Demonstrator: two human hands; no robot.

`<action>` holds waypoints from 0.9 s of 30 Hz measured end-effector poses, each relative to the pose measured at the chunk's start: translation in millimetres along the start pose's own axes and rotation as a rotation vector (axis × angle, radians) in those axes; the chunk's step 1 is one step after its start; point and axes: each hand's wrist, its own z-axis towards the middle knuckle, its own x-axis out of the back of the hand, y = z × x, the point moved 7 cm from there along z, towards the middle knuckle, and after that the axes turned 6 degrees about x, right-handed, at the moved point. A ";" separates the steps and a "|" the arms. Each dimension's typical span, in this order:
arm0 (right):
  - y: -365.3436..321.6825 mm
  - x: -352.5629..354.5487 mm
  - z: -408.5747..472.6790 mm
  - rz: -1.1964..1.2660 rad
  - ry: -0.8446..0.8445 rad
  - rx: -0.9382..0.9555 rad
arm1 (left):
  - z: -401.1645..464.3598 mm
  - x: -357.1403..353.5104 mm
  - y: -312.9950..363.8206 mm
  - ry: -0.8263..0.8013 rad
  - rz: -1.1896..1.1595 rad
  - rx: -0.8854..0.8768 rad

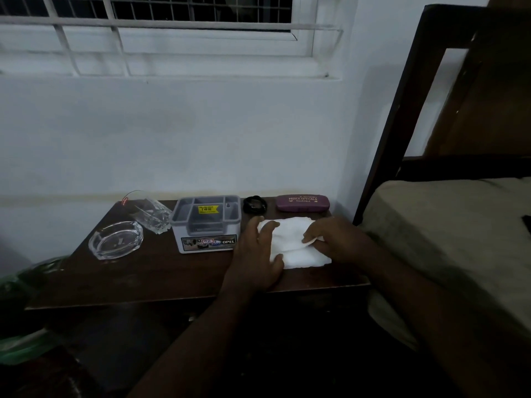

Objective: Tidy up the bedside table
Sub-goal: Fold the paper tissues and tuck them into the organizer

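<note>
A white cloth [293, 239] lies folded on the right part of the dark wooden bedside table [149, 277]. My left hand [258, 254] rests flat on the cloth's left side, fingers spread over its edge. My right hand [333, 239] pinches a fold of the cloth at its right side. Behind the cloth lie a purple glasses case [302, 203] and a small black round thing [254, 204]. A grey plastic organiser box [206, 222] stands in the middle of the table.
A drinking glass [150, 215] lies tipped on its side left of the box, and a glass ashtray [115, 239] sits in front of it. The bed with its dark headboard [402, 110] borders the table on the right. Green bags [20, 282] lie at the left.
</note>
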 end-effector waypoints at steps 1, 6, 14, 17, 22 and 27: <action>2.2 -1.0 -1.4 -0.008 -0.013 -0.005 | -0.6 -0.6 -1.0 -0.002 0.019 0.013; 2.9 -5.8 -1.0 -0.013 -0.035 -0.014 | -2.7 -6.6 -6.0 -0.033 0.133 0.021; 11.9 -16.8 7.1 0.044 -0.086 -0.184 | -4.4 0.5 1.6 0.065 0.128 -0.043; 10.4 -21.5 15.4 -0.027 -0.069 -0.226 | -2.7 -1.5 0.6 0.034 0.115 -0.044; 10.4 -23.6 24.7 -0.076 -0.097 -0.237 | -2.6 -2.0 -2.7 0.026 0.038 -0.062; 13.0 -19.5 31.1 0.201 -0.108 -0.310 | -1.6 6.3 2.9 0.084 -0.055 -0.080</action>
